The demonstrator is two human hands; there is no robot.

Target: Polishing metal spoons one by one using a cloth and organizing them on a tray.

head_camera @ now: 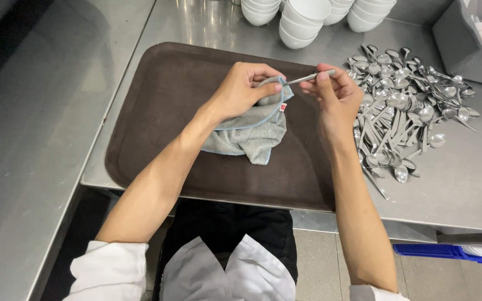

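Steel spoon spans the gap between both hands above the brown tray: its bowl end is buried in the grey cloth that the left hand pinches shut around it, and the right hand clamps its fingertips on the handle. Judging by this, one spoon is mid-wipe. Drawing it free of the cloth would call for a steady pull. More spoons lie heaped on the counter, with white bowls stacked behind.
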